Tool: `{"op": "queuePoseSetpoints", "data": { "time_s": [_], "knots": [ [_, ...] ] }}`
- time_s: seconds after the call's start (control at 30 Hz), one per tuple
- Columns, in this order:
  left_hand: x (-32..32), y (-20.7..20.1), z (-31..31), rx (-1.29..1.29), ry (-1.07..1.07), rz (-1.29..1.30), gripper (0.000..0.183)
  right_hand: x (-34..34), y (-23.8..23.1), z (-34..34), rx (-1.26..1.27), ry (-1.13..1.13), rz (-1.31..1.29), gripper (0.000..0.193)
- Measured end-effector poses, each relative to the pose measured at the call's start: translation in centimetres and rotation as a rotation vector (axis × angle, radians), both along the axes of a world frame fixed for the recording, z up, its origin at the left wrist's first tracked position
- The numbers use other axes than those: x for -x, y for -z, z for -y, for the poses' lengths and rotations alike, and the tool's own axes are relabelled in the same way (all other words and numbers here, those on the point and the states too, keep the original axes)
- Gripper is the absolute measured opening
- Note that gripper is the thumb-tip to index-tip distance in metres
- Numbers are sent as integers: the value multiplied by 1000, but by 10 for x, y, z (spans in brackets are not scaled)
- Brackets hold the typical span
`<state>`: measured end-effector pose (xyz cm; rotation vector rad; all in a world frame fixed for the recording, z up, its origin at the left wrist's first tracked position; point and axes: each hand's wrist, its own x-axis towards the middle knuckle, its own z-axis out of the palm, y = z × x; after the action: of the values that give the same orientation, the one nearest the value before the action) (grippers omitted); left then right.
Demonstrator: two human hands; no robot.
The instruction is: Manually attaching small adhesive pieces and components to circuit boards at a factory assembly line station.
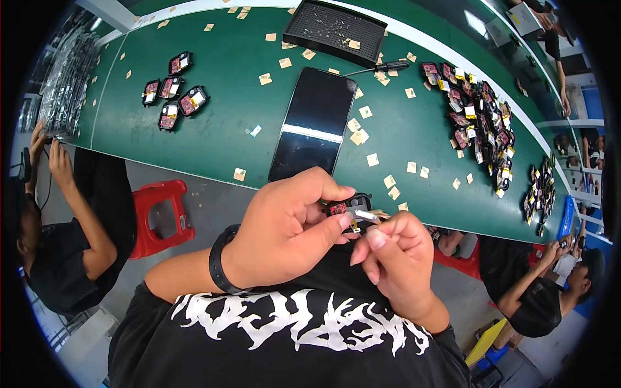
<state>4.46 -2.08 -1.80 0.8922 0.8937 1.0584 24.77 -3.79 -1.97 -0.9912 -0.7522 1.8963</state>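
My left hand [291, 226], with a black band on its wrist, holds a small black watch housing [337, 209] between thumb and fingers, near the table's front edge. A red circuit board shows inside the housing. My right hand [396, 249] pinches a small silver-white piece [368, 216], which looks like a flat battery, at the housing's right side. A bit of tan backing paper shows beside it; my fingertips partly hide both. Just beyond my hands lies a large black phone-like slab [310, 123] with a dark glossy face.
Several similar housings [170, 87] lie at the left, and a dense pile [482, 123] spreads at the right. Tan paper squares [359, 136] are scattered over the green table [213, 139]. A black tray [333, 32] and a screwdriver [391, 66] lie at the back. Co-workers sit on both sides.
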Motion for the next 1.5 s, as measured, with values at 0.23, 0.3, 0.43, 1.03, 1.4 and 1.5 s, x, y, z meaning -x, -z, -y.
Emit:
{"op": "queuePoseSetpoints", "data": {
  "time_s": [0.23,0.3,0.43,1.03,1.4,1.5],
  "knots": [
    [0,4,1,-23,57,20,32,-7,9,-15,-446,123,232,30],
    [3,1,0,-152,143,-268,33,-6,3,-20,-500,30,459,34],
    [6,-4,-6,-260,206,-435,34,-8,4,-25,-700,13,682,21],
    [-7,12,2,112,142,100,34,-1,11,-13,-535,86,654,10],
    [-1,23,9,-30,214,5,41,1,15,-19,-42,81,195,21],
    [0,29,12,-26,199,36,41,-1,17,-16,-53,51,211,18]
  ]
}}
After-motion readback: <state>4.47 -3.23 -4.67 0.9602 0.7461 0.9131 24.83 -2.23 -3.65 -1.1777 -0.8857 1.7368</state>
